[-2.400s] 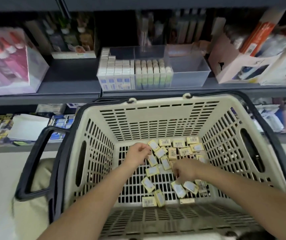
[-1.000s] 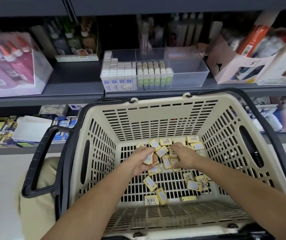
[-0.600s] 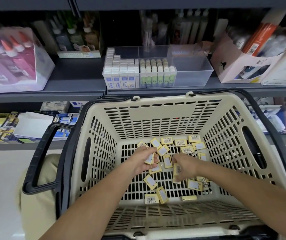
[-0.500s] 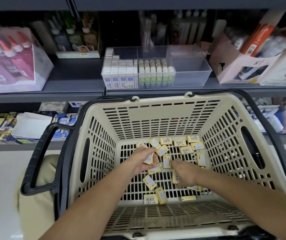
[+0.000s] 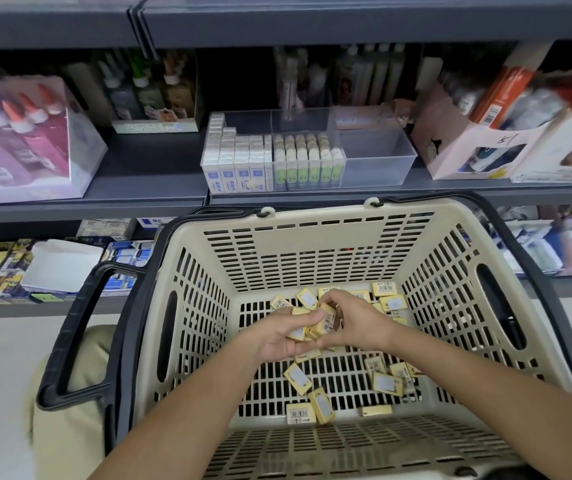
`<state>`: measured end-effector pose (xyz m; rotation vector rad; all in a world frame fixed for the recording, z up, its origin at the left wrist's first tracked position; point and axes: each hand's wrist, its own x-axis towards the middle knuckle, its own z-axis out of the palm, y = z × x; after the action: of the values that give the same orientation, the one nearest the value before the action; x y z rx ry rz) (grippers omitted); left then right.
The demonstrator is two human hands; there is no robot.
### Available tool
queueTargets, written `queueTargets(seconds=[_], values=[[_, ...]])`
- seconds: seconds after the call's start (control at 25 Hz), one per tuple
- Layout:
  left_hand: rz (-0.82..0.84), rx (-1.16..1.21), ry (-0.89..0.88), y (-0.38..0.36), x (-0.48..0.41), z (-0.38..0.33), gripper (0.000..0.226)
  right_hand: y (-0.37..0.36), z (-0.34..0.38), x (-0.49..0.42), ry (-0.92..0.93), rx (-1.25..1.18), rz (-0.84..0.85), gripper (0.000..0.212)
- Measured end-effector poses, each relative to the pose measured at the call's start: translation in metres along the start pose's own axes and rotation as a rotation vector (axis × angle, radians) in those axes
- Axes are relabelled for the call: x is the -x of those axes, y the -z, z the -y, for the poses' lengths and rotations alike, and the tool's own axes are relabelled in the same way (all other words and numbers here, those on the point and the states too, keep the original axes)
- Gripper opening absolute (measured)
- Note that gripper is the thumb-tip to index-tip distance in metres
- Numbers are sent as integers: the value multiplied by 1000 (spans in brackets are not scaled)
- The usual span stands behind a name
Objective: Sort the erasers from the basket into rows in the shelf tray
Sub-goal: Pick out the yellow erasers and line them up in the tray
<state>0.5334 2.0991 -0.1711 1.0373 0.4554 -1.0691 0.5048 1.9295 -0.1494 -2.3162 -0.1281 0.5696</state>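
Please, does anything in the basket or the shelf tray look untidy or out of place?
Nothing looks damaged. The yellow erasers lie scattered at all angles on the floor of the basket, unlike the neat rows in the tray. The left hand and right hand hold a few.

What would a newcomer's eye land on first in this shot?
The big beige basket fills the lower middle, where the left hand grips a bunch of yellow erasers and the right hand pinches a barcoded eraser against it. Loose erasers litter the basket floor. Behind, a clear shelf tray holds neat rows at its left.
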Motion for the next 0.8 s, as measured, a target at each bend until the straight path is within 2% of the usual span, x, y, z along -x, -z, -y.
queueTargets(seconds=[0.16, 0.24, 0.28, 0.36, 0.44, 0.52, 0.6, 0.68, 0.76, 0.8], values=[[77, -23, -95, -6, 3, -15, 45, 23, 15, 0, -33, -172, -42, 58], [107, -16, -140, -14, 7, -25, 24, 42, 22, 0, -11, -310, -66, 43], [133, -36, -164, -18, 11, -31, 19, 52, 25, 2, 3, -378, -68, 34], [162, -83, -217, -30, 20, -45, 26, 75, 29, 7, 22, -474, -42, 23], [117, -120, -301, -42, 29, -59, 36, 99, 34, 14, 57, -516, -24, 18], [44, -143, -433, -52, 38, -76, 36, 126, 39, 18, 99, -513, -78, 17], [-11, -151, -584, -60, 44, -98, 28, 158, 44, 14, 111, -509, -220, 21], [-72, -217, -746, -71, 47, -121, 22, 188, 47, -1, 99, -436, -453, 22], [-176, -345, -885, -79, 45, -140, 20, 211, 49, -23, 72, -115, -688, 18], [-218, -384, -929, -81, 43, -146, 19, 217, 48, -34, 64, 68, -738, 16]])
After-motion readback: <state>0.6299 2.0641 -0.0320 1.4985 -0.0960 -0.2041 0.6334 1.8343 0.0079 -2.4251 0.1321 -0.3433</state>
